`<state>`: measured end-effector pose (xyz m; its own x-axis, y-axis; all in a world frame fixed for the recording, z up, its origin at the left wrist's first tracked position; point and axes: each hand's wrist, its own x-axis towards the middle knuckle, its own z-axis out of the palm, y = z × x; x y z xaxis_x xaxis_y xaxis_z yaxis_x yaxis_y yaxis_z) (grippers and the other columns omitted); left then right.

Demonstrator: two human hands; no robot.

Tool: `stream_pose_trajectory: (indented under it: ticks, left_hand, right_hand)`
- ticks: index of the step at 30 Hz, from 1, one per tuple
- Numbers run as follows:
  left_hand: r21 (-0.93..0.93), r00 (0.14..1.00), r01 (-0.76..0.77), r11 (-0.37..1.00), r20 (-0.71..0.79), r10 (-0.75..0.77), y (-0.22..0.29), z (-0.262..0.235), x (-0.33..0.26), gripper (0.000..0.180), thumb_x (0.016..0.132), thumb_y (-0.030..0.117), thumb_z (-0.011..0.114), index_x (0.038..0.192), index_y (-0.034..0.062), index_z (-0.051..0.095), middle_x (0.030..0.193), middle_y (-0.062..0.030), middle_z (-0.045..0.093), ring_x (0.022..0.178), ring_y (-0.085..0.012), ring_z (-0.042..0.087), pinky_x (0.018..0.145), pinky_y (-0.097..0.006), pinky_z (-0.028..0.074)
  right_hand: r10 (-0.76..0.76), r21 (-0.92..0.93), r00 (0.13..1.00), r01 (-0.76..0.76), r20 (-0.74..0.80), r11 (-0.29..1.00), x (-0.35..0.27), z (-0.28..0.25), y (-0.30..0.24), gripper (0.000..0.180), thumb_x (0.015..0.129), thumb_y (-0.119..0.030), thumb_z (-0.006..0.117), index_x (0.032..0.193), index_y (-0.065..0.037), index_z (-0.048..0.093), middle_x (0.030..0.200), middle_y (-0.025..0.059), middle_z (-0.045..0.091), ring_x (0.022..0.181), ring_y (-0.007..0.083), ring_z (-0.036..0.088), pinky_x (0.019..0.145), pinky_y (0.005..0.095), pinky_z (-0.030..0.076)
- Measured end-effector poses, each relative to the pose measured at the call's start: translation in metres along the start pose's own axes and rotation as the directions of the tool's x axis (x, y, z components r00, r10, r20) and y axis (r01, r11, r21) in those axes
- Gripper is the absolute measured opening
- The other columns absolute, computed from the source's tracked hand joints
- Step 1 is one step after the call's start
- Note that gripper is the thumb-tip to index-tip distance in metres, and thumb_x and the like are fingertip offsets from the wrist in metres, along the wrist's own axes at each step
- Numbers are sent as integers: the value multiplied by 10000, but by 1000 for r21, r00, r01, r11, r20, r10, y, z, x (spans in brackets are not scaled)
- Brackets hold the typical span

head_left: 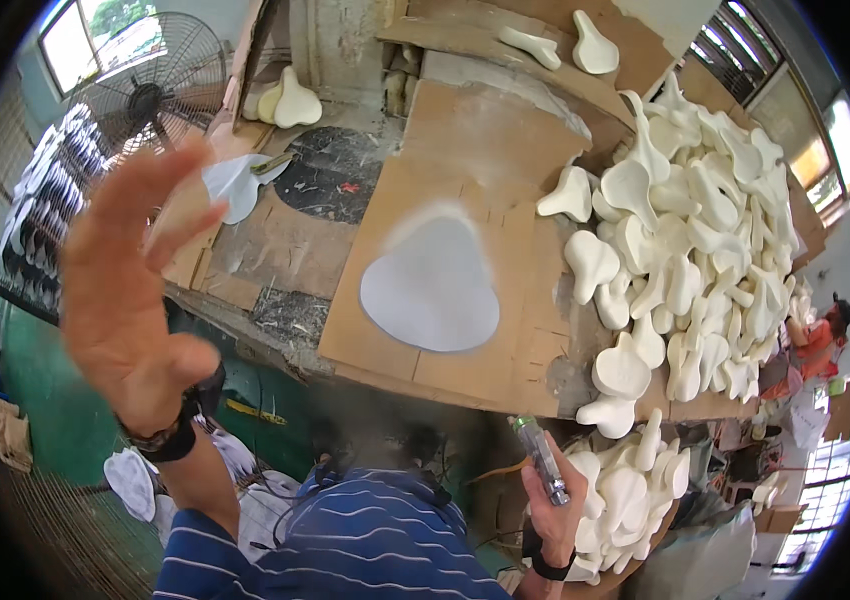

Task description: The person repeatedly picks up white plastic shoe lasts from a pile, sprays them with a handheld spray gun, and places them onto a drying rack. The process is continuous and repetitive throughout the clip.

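Metallic tool [543,463] sits partly hidden in the right hand [555,515]

Couldn't read any txt, labels, nos. or signs. Saw only a small red mark [349,187] on blk round patch [323,165], twd table's [285,340] far L corner; illegible.

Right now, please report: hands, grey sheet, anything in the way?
Left hand raised, empty. Right hand holding metal tool. Grey sheet flat on cardboard, uncovered; white pieces heaped to its right.
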<state>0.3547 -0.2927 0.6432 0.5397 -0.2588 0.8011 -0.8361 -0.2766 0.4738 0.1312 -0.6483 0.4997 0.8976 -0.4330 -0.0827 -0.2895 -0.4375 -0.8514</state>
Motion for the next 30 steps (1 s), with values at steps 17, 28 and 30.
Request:
stream_pose_trajectory:
  ticks: [17,28,30]
  left_hand:
    - [1,970,-237,971,62,237,61,23,45,1107,703,547,805,1481,-47,290,1456,-284,394,1334,-407,440,996,-478,498]
    - [25,971,-234,972,53,232,53,28,46,1072,711,481,824,1486,-33,292,1432,-267,435,1319,-392,463,997,-470,498]
    - [23,971,-237,971,50,236,53,22,48,1066,712,469,828,1487,-30,292,1428,-264,442,1317,-390,468,997,-469,498]
  right_hand:
    - [3,77,997,-9,73,997,5,17,-15,472,861,-2,648,1321,58,560,844,47,656,720,75,559,661,210,475]
    - [21,52,999,-23,47,998,10,23,-13,451,877,-15,648,1316,52,568,854,33,657,741,70,555,672,206,474]
    - [30,39,998,-32,53,999,10,23,-19,454,877,-4,643,1320,51,564,856,34,657,736,69,552,669,204,472]
